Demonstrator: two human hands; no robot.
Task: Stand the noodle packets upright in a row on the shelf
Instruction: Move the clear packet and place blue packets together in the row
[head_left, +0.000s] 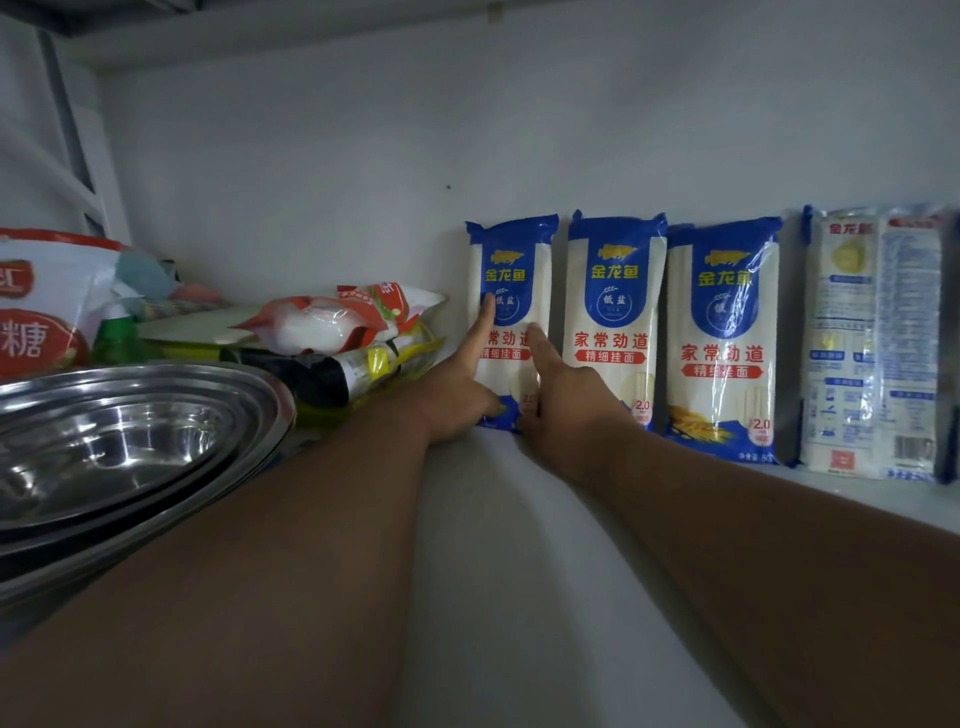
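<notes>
Several blue-and-white noodle packets stand upright in a row against the back wall of the white shelf (493, 545). My left hand (462, 389) and my right hand (566, 400) hold the leftmost packet (511, 260) at its lower corners. Each index finger is stretched up along the packet's front. The packet's bottom edge rests on the shelf and is partly hidden by my hands. Right of it stand a second packet (613, 312) and a third packet (722, 332), both facing front. A fourth packet (878, 343) at the far right shows its back label.
A stack of steel bowls (130, 436) sits at the left front of the shelf. Behind it lie a red-and-white sugar bag (41, 301) and a pile of food pouches (337, 327), close to the leftmost packet. White shelf surface stretches in front of the row.
</notes>
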